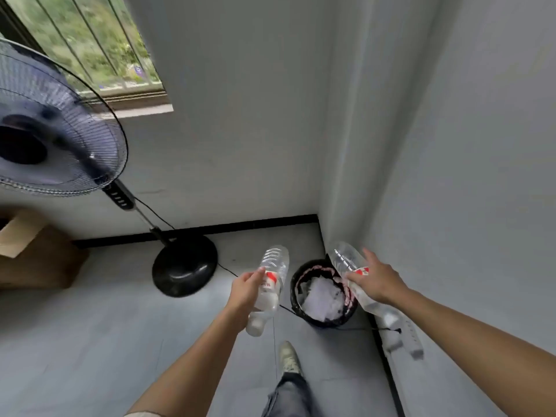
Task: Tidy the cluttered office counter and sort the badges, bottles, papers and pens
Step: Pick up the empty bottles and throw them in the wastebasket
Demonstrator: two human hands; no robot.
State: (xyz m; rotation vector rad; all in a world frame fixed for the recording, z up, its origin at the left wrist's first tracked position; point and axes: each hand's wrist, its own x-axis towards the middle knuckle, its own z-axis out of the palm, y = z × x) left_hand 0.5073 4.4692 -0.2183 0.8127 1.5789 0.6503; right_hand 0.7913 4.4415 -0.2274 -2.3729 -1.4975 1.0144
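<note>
Head view, single frame.

Left hand [245, 288]: fingers and thumb curled round the middle of a clear plastic bottle [275, 260], over its red-and-white label. The bottle is tilted, base away from the person and cap end low, sticking out below the hand. It is held in the air above the grey floor [90, 326], just left of the black bin [294, 296] as seen.

Right hand [376, 281]: gripping a second clear bottle [343, 255] with the same kind of label, thumb on the near side and fingers across the top. Base points away; the neck end runs back under the palm. As seen from above, this bottle overlaps the bin's right rim.

The bin stands on the floor in the corner beside the wall [451, 176], with crumpled white paper [320, 296] inside. Contents of the bottles: cannot tell.

Surroundings: a pedestal fan [185, 266] stands left of the bin, its cord trailing across the floor. A cardboard box [33, 254] sits at far left, a white power strip [412, 341] lies along the right wall, and a barred window [90, 40] is at upper left. One shoe [288, 356] shows below the bin.
</note>
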